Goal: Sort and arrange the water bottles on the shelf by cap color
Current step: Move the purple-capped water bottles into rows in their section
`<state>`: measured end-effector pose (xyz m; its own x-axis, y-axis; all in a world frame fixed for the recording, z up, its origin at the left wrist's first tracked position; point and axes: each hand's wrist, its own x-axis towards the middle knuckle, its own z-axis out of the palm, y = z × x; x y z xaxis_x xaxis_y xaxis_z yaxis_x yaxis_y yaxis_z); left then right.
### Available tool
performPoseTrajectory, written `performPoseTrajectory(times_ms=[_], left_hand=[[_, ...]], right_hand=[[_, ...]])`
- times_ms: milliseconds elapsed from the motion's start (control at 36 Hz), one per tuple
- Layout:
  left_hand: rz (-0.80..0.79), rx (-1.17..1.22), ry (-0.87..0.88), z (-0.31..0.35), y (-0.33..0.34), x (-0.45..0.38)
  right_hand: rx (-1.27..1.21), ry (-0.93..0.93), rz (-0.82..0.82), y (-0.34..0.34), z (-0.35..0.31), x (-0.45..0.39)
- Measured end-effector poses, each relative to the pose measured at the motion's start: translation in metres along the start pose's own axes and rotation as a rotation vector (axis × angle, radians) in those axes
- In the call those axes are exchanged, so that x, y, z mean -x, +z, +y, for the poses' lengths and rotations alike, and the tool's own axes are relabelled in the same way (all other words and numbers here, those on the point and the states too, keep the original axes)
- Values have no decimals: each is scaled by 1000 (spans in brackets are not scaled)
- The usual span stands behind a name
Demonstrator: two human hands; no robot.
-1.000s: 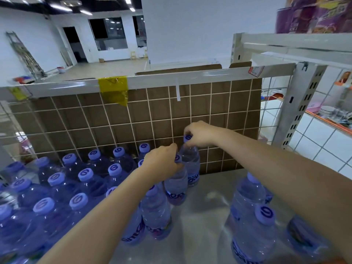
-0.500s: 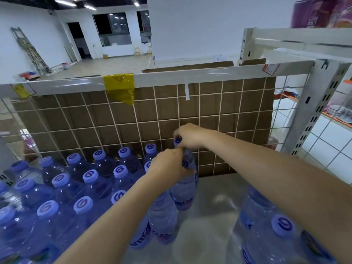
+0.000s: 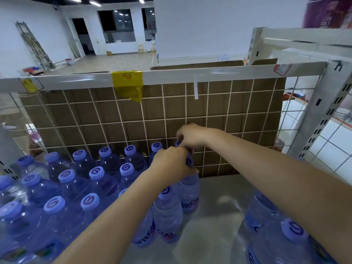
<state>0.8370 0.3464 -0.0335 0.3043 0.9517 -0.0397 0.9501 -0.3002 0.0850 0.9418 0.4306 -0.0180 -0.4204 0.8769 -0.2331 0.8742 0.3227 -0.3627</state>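
- The fingers of the right hand (image 3: 190, 137) are curled down over the cap of the rearmost bottle (image 3: 179, 143), right against the wire grid back panel (image 3: 118, 119); the fingers of the left hand (image 3: 171, 164) are wrapped round the neck of the bottle in front of it (image 3: 187, 189), hiding most of its cap.
- Both gripped bottles stand at the back of the shelf (image 3: 215, 206), at the right edge of the large block of purple-capped bottles (image 3: 91, 187) that fills its left side; a smaller loose group of bottles (image 3: 276, 231) stands well apart at the lower right.
- Largest risk, as I judge it: the forearms cross low over the near bottles, so drawing the arms back carelessly could sweep a bottle (image 3: 167, 214) over, and one toppling in a packed row may knock its neighbours.
- Next: both bottles are held high, by cap or neck only, so a full bottle can swing or slip if lifted fast, striking the grid or the row beside it.
- Smaller: all visible caps look the same purple, so a mis-sort is hard to spot.
- Orientation: each held bottle stands upright, long axis vertical, cap pointing up; the wide lens makes them seem to lean.
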Motion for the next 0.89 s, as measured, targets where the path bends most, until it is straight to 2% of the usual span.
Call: performPoseTrajectory(times_ms=[167, 278, 389, 444, 583, 722, 889], left_hand=[[-49, 78, 10, -2, -1, 1], [-43, 68, 7, -1, -3, 3], [119, -35, 11, 4, -9, 4], [196, 0, 34, 9, -14, 6], [237, 88, 169, 38, -24, 14], [137, 246, 312, 75, -17, 22], [-17, 365, 532, 111, -4, 34]], right_hand=[[-78, 41, -53, 1, 6, 5], [-92, 36, -13, -4, 10, 17], [-103, -7, 107, -16, 15, 37], [-83, -14, 173, -23, 18, 51], [-95, 26, 270, -36, 28, 96], [-22, 130, 304, -37, 50, 139], [10, 273, 192, -30, 73, 181]])
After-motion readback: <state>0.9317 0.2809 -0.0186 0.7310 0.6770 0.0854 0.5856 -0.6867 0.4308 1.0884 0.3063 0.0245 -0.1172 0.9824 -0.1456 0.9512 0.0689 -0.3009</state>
